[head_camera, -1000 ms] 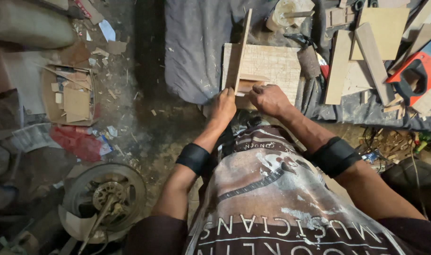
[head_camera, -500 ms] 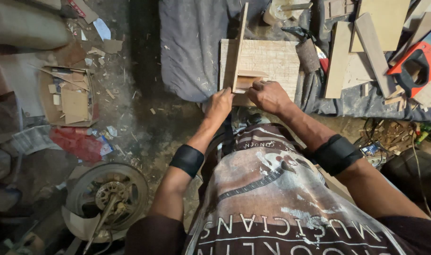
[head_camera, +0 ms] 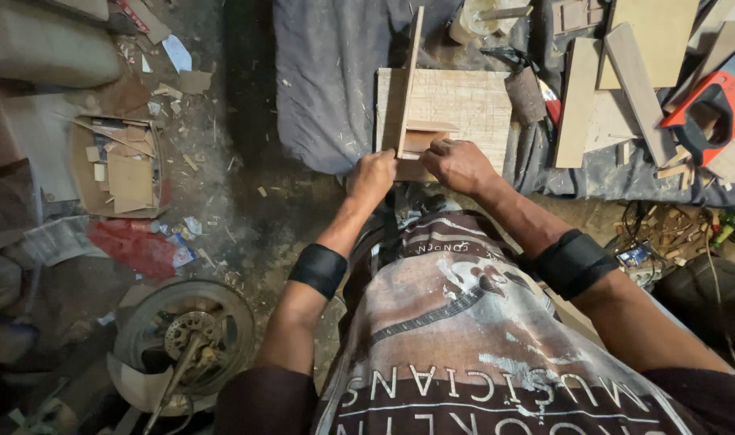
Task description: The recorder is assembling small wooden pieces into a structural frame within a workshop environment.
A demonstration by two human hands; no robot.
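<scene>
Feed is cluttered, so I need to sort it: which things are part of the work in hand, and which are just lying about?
In hand:
left hand
right hand
flat wooden board
upright wooden strip

Lying about:
red-handled saw
loose planks
cardboard box of scraps
wheel

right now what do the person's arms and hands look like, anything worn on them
Both hands, left hand and right hand, are bare, without gloves. Each forearm carries a wide black band: left band, right band. No long sleeves, rings or watch show.
</scene>
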